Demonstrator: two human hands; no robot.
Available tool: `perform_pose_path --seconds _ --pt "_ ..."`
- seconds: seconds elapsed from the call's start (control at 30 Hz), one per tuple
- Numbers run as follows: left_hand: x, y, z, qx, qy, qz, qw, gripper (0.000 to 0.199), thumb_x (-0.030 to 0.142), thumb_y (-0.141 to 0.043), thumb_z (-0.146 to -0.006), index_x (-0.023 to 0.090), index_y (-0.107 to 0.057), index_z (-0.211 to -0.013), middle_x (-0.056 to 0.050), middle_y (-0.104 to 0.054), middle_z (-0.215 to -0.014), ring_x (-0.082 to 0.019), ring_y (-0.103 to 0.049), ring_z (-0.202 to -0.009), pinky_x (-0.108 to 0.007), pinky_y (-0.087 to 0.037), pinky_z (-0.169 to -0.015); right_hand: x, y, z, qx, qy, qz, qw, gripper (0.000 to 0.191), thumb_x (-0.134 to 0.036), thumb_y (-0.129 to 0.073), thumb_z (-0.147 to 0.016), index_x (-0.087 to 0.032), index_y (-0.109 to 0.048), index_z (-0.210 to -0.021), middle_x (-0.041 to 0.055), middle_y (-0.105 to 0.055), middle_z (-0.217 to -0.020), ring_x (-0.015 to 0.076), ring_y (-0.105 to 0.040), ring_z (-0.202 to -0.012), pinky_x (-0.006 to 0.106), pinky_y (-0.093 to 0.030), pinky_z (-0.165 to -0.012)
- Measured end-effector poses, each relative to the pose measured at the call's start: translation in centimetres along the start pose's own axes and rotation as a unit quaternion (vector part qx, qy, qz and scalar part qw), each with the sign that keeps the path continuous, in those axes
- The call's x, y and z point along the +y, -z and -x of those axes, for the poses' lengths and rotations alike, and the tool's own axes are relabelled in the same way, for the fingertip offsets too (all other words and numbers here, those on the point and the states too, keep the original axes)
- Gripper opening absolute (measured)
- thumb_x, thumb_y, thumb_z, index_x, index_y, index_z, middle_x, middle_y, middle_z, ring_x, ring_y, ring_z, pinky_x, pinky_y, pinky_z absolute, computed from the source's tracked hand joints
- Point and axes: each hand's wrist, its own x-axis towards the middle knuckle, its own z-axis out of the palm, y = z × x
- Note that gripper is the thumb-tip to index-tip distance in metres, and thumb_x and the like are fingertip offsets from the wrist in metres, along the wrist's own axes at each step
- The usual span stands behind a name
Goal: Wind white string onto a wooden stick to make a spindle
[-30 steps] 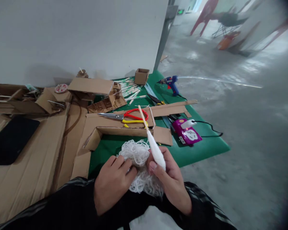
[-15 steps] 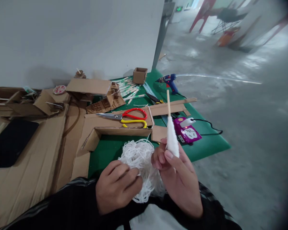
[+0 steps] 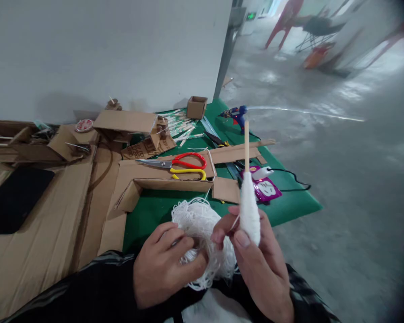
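Observation:
Upright in my right hand point(image 3: 259, 255) is a wooden stick point(image 3: 247, 148) with white yarn wound thickly around its lower part, a tapered spindle shape point(image 3: 250, 208). My thumb presses on the winding, and a thin strand runs past my index finger. My left hand point(image 3: 170, 264) curls its fingers at the loose tangle of white yarn point(image 3: 202, 217), which lies in front of me between both hands. Its fingertips are partly hidden in the loops. Beyond the yarn, scissors point(image 3: 185, 166) with one red and one yellow handle rest on cardboard.
A cardboard strip point(image 3: 171, 184) stands behind the yarn. At right are a purple power strip point(image 3: 267, 188) and a blue glue gun point(image 3: 239, 116). Wrapped sticks point(image 3: 180, 123), pliers point(image 3: 217, 139) and a small cardboard box point(image 3: 197, 107) lie further back. A black tablet-like slab point(image 3: 18, 199) is at left.
My right hand has moved slightly right and down towards me with the wound stick. The fingers of my left hand have shifted a little right and loosened slightly at the yarn.

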Motion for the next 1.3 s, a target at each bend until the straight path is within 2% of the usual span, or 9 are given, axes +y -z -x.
perform_pose_path --seconds 0.07,0.17,0.23,0.3,0.4,0.57,0.77,0.97,1.3 --pt "0.4 0.3 -0.1 -0.03 0.027 0.042 0.998 0.027 0.015 -0.063 -0.082 0.026 -0.065 -0.107 0.001 -0.069 -0.09 -0.018 -0.055 -0.089 -0.038 -0.035 -0.099 0.1 -0.1 0.2 -0.028 -0.002 -0.02 0.999 0.019 -0.034 -0.048 -0.097 -0.028 -0.051 -0.115 0.0015 -0.059 -0.078 0.0168 -0.054 -0.067 0.031 -0.045 -0.061" --pt "0.8 1.5 -0.5 -0.099 0.077 0.152 0.98 0.035 0.02 -0.065 -0.076 0.02 -0.062 -0.111 -0.003 -0.068 -0.102 -0.023 -0.054 -0.1 -0.042 -0.031 -0.102 0.1 -0.2 0.2 -0.024 0.01 -0.035 0.999 0.017 -0.031 -0.048 -0.097 -0.027 -0.051 -0.113 0.0 -0.056 -0.075 0.0153 -0.054 -0.066 0.03 -0.046 -0.059" --pt "0.8 2.5 -0.9 -0.136 0.115 0.216 0.96 0.034 0.028 -0.064 -0.075 0.018 -0.061 -0.108 -0.005 -0.067 -0.106 -0.025 -0.053 -0.101 -0.043 -0.033 -0.099 0.1 -0.2 0.0 -0.013 0.02 -0.034 0.999 0.016 -0.031 -0.049 -0.096 -0.027 -0.053 -0.111 -0.0004 -0.056 -0.074 0.0148 -0.054 -0.066 0.029 -0.046 -0.06" --pt "0.6 3.3 -1.3 -0.153 0.153 0.259 0.941 0.026 0.03 -0.056 -0.082 0.019 -0.061 -0.105 -0.004 -0.067 -0.103 -0.023 -0.055 -0.096 -0.04 -0.037 -0.09 0.1 -0.3 -0.1 -0.01 0.026 -0.032 0.999 0.016 -0.03 -0.049 -0.096 -0.026 -0.053 -0.111 -0.0002 -0.056 -0.075 0.0148 -0.054 -0.067 0.029 -0.047 -0.059" --pt "0.1 3.2 -2.2 -0.179 0.202 0.224 0.937 0.017 0.026 -0.047 -0.091 0.023 -0.062 -0.098 0.0 -0.07 -0.091 -0.02 -0.058 -0.085 -0.036 -0.037 -0.077 0.1 -0.3 -0.1 -0.019 0.027 -0.036 0.999 0.017 -0.03 -0.049 -0.096 -0.026 -0.053 -0.112 0.0001 -0.056 -0.075 0.0152 -0.054 -0.067 0.029 -0.046 -0.059" --pt "-0.2 1.8 -3.9 -0.223 0.243 0.116 0.937 0.013 0.033 -0.06 -0.083 0.022 -0.064 -0.089 0.001 -0.069 -0.078 -0.022 -0.062 -0.078 -0.036 -0.037 -0.072 0.4 0.0 0.1 -0.048 0.014 -0.048 0.998 0.02 -0.031 -0.047 -0.097 -0.027 -0.051 -0.116 0.0007 -0.056 -0.076 0.0171 -0.054 -0.07 0.032 -0.045 -0.062" --pt "-1.1 1.7 -4.6 -0.242 0.233 0.157 0.929 0.009 0.028 -0.057 -0.083 0.024 -0.065 -0.087 -0.001 -0.067 -0.097 -0.022 -0.062 -0.092 -0.031 -0.043 -0.077 1.0 0.2 0.2 -0.06 0.014 -0.038 0.997 0.021 -0.032 -0.046 -0.097 -0.027 -0.05 -0.117 0.0001 -0.056 -0.076 0.0167 -0.052 -0.07 0.032 -0.042 -0.065" --pt "-2.0 1.7 -4.5 -0.251 0.258 0.215 0.908 0.005 0.024 -0.051 -0.086 0.024 -0.056 -0.085 0.002 -0.068 -0.083 -0.019 -0.063 -0.08 -0.029 -0.041 -0.071 1.9 0.9 0.4 -0.048 0.01 0.027 0.998 0.023 -0.034 -0.047 -0.098 -0.026 -0.048 -0.119 -0.0005 -0.054 -0.076 0.0145 -0.048 -0.069 0.028 -0.038 -0.063" --pt "-1.8 0.6 -3.5 -0.148 0.36 0.307 0.869 0.005 0.023 -0.042 -0.093 0.026 -0.045 -0.096 0.005 -0.058 -0.071 -0.015 -0.056 -0.064 -0.025 -0.037 -0.059 2.2 1.5 0.0 -0.026 -0.003 0.162 0.986 0.015 -0.031 -0.05 -0.096 -0.027 -0.047 -0.109 -0.0031 -0.05 -0.077 0.0118 -0.044 -0.062 0.022 -0.04 -0.056"
